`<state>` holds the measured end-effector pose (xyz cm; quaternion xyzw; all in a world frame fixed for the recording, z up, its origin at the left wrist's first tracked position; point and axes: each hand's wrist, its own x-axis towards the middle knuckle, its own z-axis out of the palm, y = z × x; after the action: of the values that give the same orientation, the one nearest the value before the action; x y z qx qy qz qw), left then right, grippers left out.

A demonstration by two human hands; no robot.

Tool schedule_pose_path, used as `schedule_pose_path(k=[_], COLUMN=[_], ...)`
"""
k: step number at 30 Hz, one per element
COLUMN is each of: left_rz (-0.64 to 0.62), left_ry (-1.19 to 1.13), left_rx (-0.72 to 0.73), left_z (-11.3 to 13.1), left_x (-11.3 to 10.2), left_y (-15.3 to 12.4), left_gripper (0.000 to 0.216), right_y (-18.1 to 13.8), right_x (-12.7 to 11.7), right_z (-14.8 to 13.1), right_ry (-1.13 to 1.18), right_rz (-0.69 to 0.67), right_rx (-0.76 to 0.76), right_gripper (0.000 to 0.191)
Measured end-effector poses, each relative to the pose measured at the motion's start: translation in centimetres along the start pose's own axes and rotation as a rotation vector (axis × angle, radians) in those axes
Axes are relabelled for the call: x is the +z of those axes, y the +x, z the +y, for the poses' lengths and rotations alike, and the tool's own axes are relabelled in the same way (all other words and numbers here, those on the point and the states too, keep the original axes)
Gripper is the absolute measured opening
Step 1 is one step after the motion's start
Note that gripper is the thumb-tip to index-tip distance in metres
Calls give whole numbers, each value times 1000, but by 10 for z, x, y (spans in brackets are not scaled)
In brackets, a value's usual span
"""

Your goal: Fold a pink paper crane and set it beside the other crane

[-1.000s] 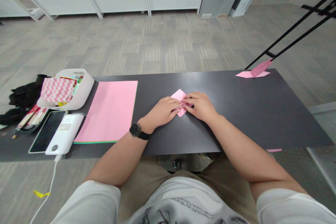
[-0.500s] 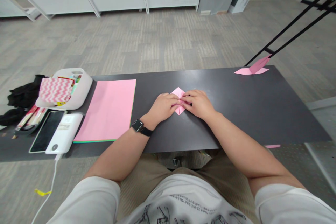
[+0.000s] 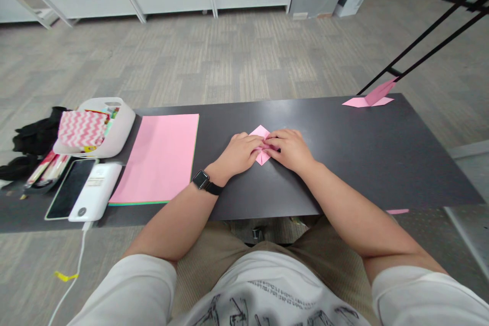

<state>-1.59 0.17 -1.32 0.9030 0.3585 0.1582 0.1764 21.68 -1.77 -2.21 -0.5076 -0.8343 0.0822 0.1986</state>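
A small piece of folded pink paper [image 3: 261,132] lies diamond-wise on the dark table in front of me, one corner pointing away and one toward me. My left hand [image 3: 240,154] grips its left side, thumb and fingers closed on the folds. From the right, my right hand [image 3: 292,150] pinches the opposite side in the same way. The fingertips of both hands almost meet over the middle and hide the side corners. A crease shows in the near corner.
Left of my hands lies a stack of pink paper [image 3: 160,158]. Beyond it are a white basket [image 3: 122,132], a phone [image 3: 71,188] and a white power bank [image 3: 95,192] with a cable. A folded pink paper shape [image 3: 369,101] stands at the far right of the table [image 3: 362,158].
Both hands stay on the folded paper, with hardly any finger movement. The whole view has shifted slightly.
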Motion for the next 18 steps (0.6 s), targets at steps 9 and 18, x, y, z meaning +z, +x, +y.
schedule_pose_path(k=[9, 18], left_rz=[1, 8], left_ry=[-31, -16], left_rx=[-2, -3], left_z=[-5, -4], left_x=[3, 3], left_y=[-1, -2], left_gripper=[29, 31], right_y=[-7, -9], right_x=[0, -5], right_z=[-7, -11], right_ry=[-28, -30], right_rz=[16, -44], right_rx=[-9, -8], right_gripper=[29, 43])
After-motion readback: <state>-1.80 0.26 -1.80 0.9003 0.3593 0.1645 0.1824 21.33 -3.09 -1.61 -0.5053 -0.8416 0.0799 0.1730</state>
